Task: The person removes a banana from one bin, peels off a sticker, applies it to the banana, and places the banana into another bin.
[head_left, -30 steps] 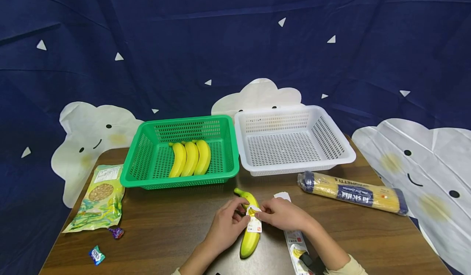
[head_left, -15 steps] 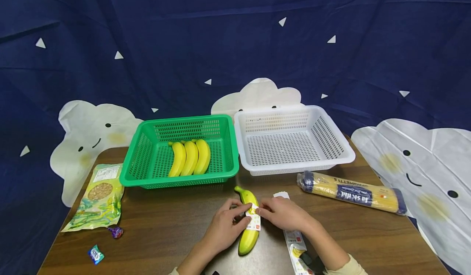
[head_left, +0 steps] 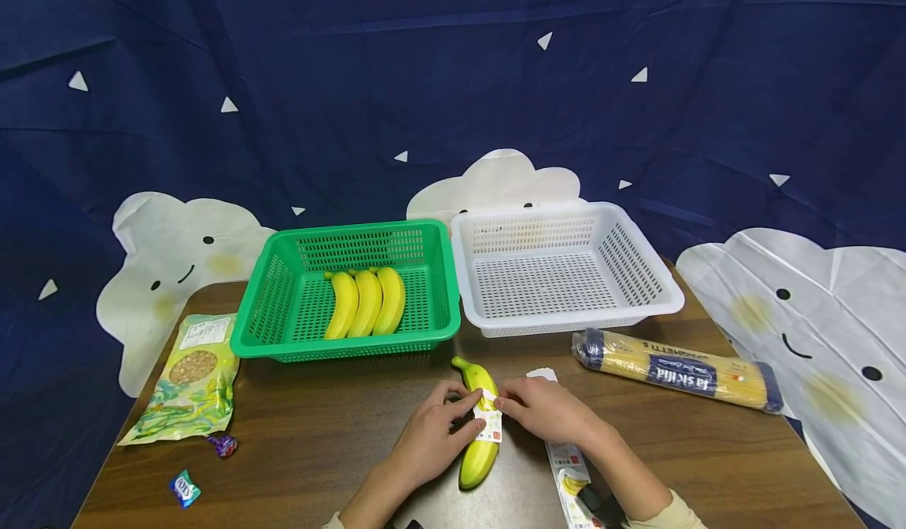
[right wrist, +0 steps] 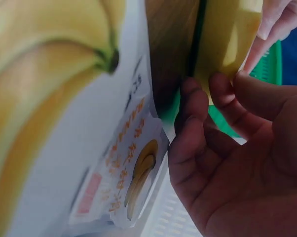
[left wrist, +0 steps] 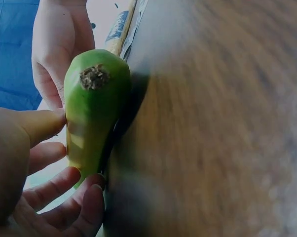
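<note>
A yellow banana (head_left: 478, 466) with a greenish end lies lengthwise on the table, stem away from me. A white label sticker (head_left: 488, 427) with a banana picture lies across its middle. My left hand (head_left: 433, 433) holds the banana from the left, index finger and thumb on the sticker. In the left wrist view its fingers (left wrist: 55, 190) bend against the banana's side, below the thumb. My right hand (head_left: 541, 409) is at the sticker's upper right edge, thumb on it. The right wrist view shows its curled fingers (right wrist: 193, 106) against the banana's side.
A sticker strip (head_left: 566, 466) runs under my right forearm. Behind stand a green basket (head_left: 347, 350) with three bananas (head_left: 368, 303) and a white basket (head_left: 576, 325). A spaghetti pack (head_left: 679, 370) lies right; a snack bag (head_left: 191, 380) and two candies (head_left: 185, 488) lie left.
The sticker's raised upper part has gone down flatter against the banana. My left fingers have straightened over it, and the right hand has shifted slightly while staying at its edge.
</note>
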Demonstrator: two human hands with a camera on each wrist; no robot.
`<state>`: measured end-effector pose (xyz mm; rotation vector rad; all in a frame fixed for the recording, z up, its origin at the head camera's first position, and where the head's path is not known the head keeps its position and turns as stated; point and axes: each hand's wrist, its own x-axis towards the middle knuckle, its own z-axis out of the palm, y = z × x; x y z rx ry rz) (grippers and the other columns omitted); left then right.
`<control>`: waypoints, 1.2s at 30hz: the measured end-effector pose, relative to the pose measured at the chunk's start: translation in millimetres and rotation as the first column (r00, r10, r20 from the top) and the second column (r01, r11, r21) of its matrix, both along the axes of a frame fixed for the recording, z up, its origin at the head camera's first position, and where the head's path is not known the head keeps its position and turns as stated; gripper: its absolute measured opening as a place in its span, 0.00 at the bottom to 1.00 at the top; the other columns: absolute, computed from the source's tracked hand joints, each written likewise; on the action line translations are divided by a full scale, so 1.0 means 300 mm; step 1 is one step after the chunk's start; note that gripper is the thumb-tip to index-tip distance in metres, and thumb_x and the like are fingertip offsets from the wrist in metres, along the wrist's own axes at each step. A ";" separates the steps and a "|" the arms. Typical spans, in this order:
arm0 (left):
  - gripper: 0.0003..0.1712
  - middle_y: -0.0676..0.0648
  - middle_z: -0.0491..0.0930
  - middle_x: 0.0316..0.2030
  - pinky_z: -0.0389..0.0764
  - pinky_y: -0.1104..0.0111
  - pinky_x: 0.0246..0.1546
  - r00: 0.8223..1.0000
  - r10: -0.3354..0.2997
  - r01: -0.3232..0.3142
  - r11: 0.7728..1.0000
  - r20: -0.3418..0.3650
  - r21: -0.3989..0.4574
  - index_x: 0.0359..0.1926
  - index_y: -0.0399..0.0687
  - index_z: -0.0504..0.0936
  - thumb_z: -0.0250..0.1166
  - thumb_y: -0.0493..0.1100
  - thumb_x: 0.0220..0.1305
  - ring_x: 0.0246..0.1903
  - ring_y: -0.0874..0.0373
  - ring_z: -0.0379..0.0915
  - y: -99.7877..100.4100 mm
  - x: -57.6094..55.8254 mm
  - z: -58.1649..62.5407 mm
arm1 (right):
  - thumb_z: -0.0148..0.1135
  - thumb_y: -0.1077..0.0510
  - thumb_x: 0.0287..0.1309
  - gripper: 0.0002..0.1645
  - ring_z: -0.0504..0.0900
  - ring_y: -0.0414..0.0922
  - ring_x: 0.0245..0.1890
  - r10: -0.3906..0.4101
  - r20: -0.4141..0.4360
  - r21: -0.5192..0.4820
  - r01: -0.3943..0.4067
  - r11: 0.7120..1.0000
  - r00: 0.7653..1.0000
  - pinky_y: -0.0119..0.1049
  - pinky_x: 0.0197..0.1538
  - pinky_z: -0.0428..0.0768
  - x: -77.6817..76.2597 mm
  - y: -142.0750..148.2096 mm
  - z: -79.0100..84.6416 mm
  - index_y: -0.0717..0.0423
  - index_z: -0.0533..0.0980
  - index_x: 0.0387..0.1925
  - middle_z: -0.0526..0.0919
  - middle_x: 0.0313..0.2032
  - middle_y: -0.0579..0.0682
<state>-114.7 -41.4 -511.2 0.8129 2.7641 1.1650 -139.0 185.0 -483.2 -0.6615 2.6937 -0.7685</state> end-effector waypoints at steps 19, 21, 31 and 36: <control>0.32 0.60 0.69 0.51 0.74 0.62 0.45 0.999 -0.031 0.029 0.998 -0.032 -0.062 0.67 0.58 0.71 0.58 0.63 0.65 0.46 0.63 0.70 -0.013 -0.002 0.004 | 0.60 0.36 0.60 0.24 0.74 0.38 0.28 -0.008 0.088 -0.132 0.019 0.991 0.996 0.34 0.30 0.75 -0.006 0.020 -0.003 0.49 0.71 0.44 0.74 0.35 0.45; 0.32 0.59 0.69 0.51 0.74 0.61 0.46 0.999 -0.032 0.030 0.997 -0.030 -0.065 0.67 0.58 0.71 0.58 0.63 0.65 0.46 0.62 0.70 -0.013 0.000 0.005 | 0.62 0.35 0.58 0.26 0.75 0.38 0.29 0.006 0.097 -0.133 0.006 0.991 0.995 0.34 0.30 0.76 -0.006 0.022 -0.002 0.48 0.70 0.45 0.74 0.36 0.46; 0.34 0.59 0.68 0.45 0.72 0.67 0.40 0.998 -0.068 0.067 0.991 -0.002 -0.118 0.69 0.55 0.68 0.56 0.63 0.66 0.41 0.64 0.66 -0.007 0.003 0.021 | 0.69 0.38 0.52 0.30 0.77 0.40 0.28 0.001 0.146 -0.172 0.025 0.985 0.989 0.35 0.29 0.77 -0.006 0.031 0.012 0.52 0.69 0.46 0.75 0.36 0.49; 0.34 0.58 0.68 0.39 0.70 0.71 0.33 0.997 -0.074 0.073 0.984 -0.002 -0.160 0.69 0.54 0.67 0.55 0.63 0.68 0.36 0.65 0.64 -0.008 0.019 0.029 | 0.68 0.43 0.56 0.24 0.78 0.41 0.30 0.048 0.144 -0.211 -0.017 0.977 0.988 0.35 0.30 0.77 0.001 0.024 0.001 0.52 0.67 0.42 0.75 0.36 0.50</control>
